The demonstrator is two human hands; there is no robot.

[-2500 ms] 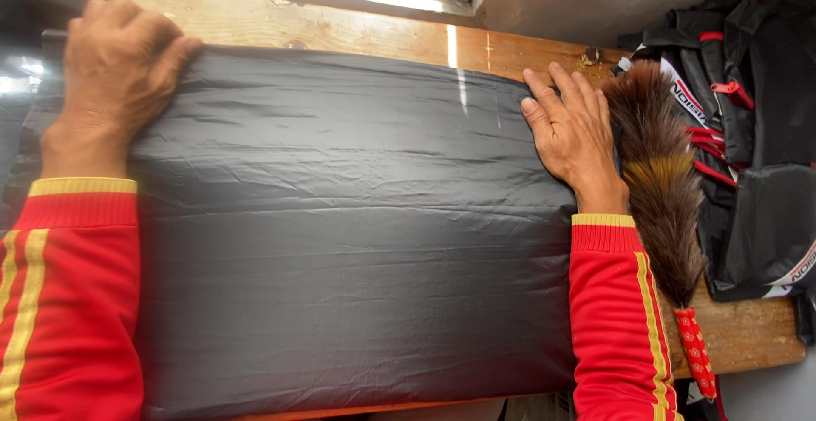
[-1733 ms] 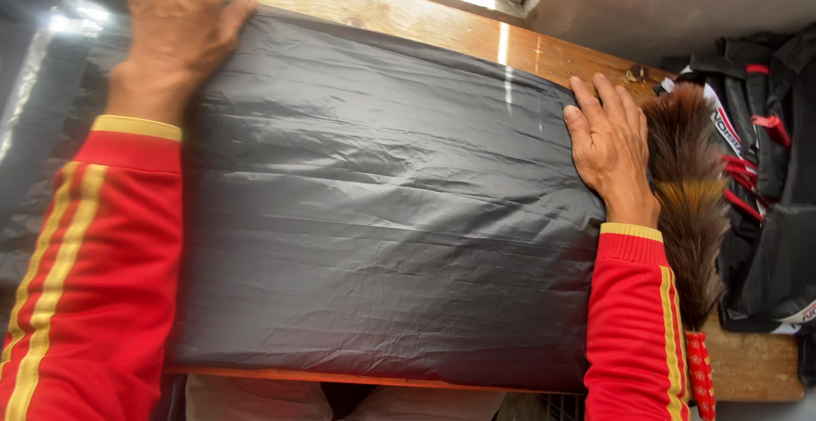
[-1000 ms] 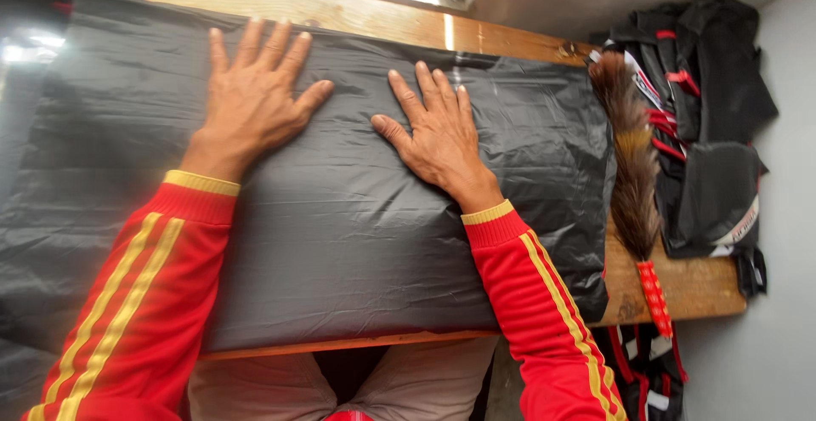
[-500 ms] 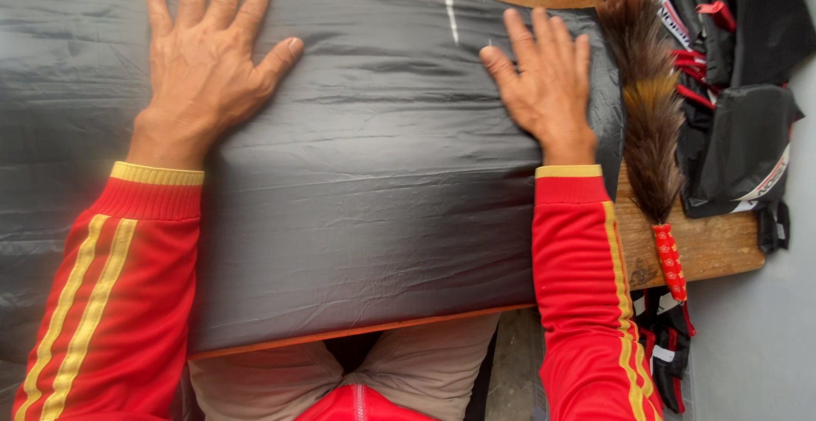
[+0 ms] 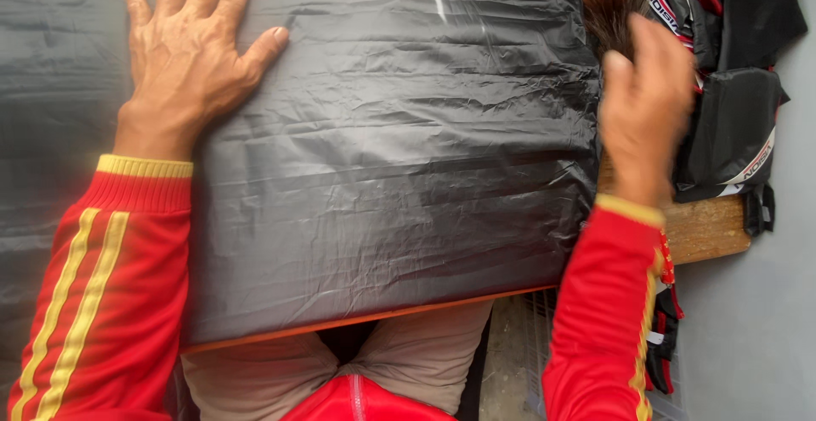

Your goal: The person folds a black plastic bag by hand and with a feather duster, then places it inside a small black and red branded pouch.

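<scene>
Black plastic sheet (image 5: pixel 399 149) spread flat over the wooden bench (image 5: pixel 705 230), creased; smoothing step seemingly in hand, next move calling for a firm outward sweep; left hand (image 5: pixel 191 55) pressed open-palmed on the sheet's far left, holding nothing; right hand (image 5: pixel 646 106) lifted off its right edge, blurred, grip unclear, beside a brown feather duster (image 5: pixel 614 4).
</scene>
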